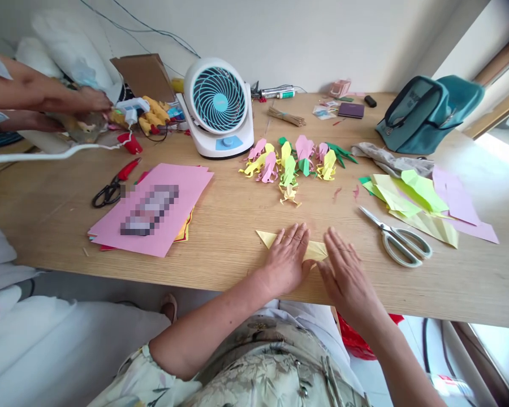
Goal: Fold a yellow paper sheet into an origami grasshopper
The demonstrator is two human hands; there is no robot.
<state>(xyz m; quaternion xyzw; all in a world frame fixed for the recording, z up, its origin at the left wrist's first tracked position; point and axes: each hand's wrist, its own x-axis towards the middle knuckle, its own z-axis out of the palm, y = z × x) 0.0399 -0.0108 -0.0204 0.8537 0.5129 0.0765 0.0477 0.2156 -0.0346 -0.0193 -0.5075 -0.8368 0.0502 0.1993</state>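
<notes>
A pale yellow folded paper (316, 250) lies flat near the table's front edge, its pointed left end sticking out. Across its middle rests my left hand (287, 257), palm down with fingers stretched out. My right hand (348, 271) lies at the paper's right end, its fingers extended and also flat; the paper's right tip is hidden there. Beyond the hands stands a group of folded paper figures (288, 169) in pink, yellow and green. White-handled scissors (401, 240) lie to the right of my right hand.
Pink paper sheets (186, 195) lie at left beside red-handled scissors (117, 183). A white fan (246, 138) stands behind. At right are paper scraps (435, 226) and a teal bag (424, 121). Another person's hands (94, 100) are among items at the far left.
</notes>
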